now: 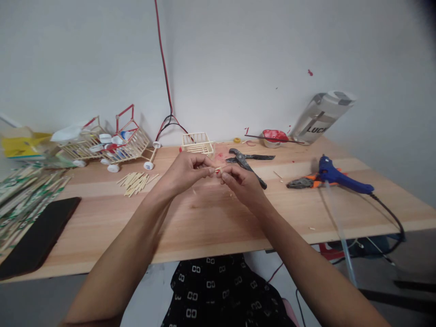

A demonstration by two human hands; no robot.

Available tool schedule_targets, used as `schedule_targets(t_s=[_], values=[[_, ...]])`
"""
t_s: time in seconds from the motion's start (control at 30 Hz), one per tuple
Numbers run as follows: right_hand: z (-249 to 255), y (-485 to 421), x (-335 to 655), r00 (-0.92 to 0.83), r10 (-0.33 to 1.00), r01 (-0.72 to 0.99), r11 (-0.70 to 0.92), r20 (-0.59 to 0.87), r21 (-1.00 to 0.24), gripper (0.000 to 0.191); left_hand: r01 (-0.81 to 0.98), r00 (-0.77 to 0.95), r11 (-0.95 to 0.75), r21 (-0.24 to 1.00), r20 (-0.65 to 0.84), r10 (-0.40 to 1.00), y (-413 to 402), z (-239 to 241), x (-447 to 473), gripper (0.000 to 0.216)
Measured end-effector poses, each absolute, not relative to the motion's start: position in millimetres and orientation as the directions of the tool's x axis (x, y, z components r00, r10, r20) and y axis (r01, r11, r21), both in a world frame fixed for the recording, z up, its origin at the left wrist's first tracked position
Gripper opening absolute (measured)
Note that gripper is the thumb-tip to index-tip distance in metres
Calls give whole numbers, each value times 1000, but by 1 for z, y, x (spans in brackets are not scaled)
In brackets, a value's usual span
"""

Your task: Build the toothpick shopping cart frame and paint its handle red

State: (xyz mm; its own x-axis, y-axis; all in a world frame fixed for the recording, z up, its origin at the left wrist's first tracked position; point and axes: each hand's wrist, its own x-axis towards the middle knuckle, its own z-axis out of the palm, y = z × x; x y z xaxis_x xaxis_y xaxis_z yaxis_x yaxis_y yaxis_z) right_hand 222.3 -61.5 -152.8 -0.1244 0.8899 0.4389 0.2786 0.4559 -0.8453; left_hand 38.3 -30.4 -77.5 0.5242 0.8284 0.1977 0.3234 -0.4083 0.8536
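Both hands meet at frame centre: left hand (pixel 190 171) and right hand (pixel 240 181) pinch a short stick (pixel 218 169) above the worktop (pixel 218 218). Squeezing unevenly could snap it or drop it among the scraps.

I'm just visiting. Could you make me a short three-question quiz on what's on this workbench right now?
1. True or false: the blue glue gun lies on the person's right side of the wooden table.
2. What do the left hand and right hand pinch between them? A) a small stick piece B) a bottle cap C) a phone
3. Which tool lies just beyond the right hand?

Key
1. True.
2. A. Both hands' fingertips meet on it above the table.
3. The black cutters, next to the small stick basket.
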Motion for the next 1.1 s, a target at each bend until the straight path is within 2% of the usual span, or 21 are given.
schedule_targets(t_s=[1.1], values=[[-151, -62, 222, -123, 887, 272, 462, 445, -844, 18, 300, 535, -422, 856, 215, 817, -29, -79, 38, 8]])
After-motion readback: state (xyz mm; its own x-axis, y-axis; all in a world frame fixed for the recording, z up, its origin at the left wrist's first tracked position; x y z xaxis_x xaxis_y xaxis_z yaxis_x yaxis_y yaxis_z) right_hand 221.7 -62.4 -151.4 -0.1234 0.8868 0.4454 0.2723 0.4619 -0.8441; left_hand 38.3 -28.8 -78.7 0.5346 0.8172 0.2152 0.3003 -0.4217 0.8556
